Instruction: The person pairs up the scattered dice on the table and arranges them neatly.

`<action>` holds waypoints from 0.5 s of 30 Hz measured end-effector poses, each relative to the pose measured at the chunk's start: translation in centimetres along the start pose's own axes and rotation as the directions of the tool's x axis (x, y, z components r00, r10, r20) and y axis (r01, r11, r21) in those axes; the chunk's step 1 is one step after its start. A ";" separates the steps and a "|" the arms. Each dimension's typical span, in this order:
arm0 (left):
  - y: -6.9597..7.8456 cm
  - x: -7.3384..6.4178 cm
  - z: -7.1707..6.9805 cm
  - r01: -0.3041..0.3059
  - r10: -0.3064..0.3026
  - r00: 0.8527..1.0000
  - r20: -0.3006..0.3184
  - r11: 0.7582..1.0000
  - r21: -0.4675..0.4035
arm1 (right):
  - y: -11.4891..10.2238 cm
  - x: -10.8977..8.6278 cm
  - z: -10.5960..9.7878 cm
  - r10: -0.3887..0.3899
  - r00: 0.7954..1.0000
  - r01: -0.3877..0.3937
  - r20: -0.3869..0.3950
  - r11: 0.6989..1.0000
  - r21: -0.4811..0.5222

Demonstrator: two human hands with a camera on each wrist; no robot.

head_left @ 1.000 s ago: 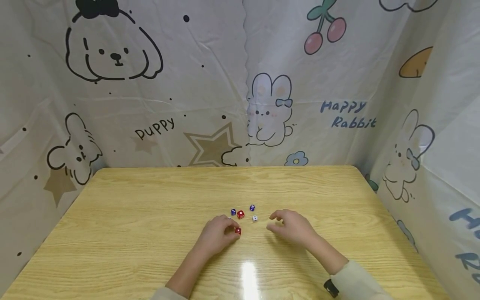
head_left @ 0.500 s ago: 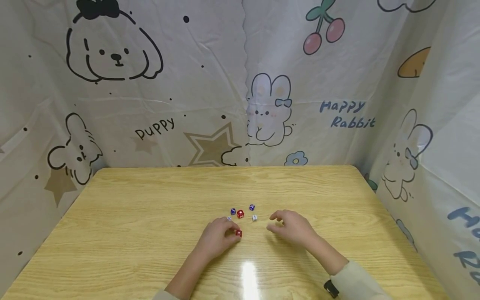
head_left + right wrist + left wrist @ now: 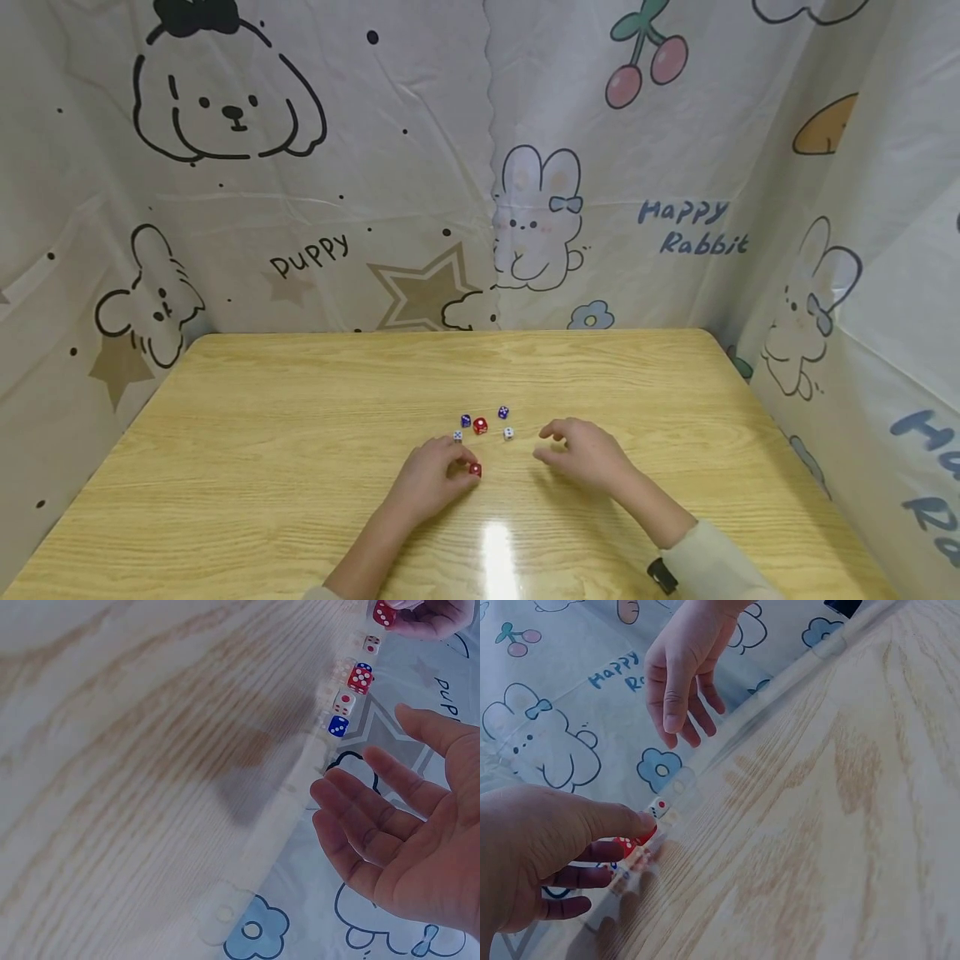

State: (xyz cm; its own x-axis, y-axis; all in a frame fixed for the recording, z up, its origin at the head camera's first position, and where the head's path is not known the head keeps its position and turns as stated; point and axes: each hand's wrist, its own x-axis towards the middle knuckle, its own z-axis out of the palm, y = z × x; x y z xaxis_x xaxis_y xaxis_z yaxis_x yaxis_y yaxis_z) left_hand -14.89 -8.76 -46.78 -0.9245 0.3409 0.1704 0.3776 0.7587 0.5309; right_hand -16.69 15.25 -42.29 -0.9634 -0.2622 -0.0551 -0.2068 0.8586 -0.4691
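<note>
My left hand (image 3: pixel 431 475) pinches a red die (image 3: pixel 476 470) between thumb and fingers, on the near side of a small group of dice. Behind that die lies another red die (image 3: pixel 481 426), with one blue die (image 3: pixel 466 421) close to its left and a second blue die (image 3: pixel 503 412) to its right and farther back. A white die (image 3: pixel 457 436) sits just beyond my left fingers. Another white die (image 3: pixel 508 433) lies on the side toward my right hand (image 3: pixel 585 452). That hand holds nothing, its fingers relaxed and apart in the right wrist view.
The dice are on a light wooden table (image 3: pixel 300 392). A printed curtain (image 3: pixel 420 125) with cartoon animals hangs behind the table and along both sides. A black band (image 3: pixel 662 577) shows at the right sleeve.
My left hand has drawn the red die slightly toward me, away from the other dice. The white die on the left, mostly covered before, now shows. My right hand has stayed in place.
</note>
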 end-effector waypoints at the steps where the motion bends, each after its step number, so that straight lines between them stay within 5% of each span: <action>1: 0.0 -0.1 0.0 -0.001 0.001 1.000 0.001 1.000 0.001 | 0.0 0.0 0.0 0.000 1.000 0.000 -0.001 1.000 -0.001; 15: 0.0 -1.0 0.0 0.003 -0.003 1.000 0.028 1.000 0.007 | -0.3 -0.1 0.1 -0.013 1.000 0.013 -0.002 1.000 -0.007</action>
State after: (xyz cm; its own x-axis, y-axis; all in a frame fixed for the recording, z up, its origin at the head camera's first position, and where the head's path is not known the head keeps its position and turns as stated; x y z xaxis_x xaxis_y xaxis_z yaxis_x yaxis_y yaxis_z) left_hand -13.99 -9.13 -46.93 -0.9238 0.3541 0.1453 0.3753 0.7633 0.5258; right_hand -16.56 14.98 -42.23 -0.9611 -0.2721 -0.0475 -0.2202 0.8585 -0.4631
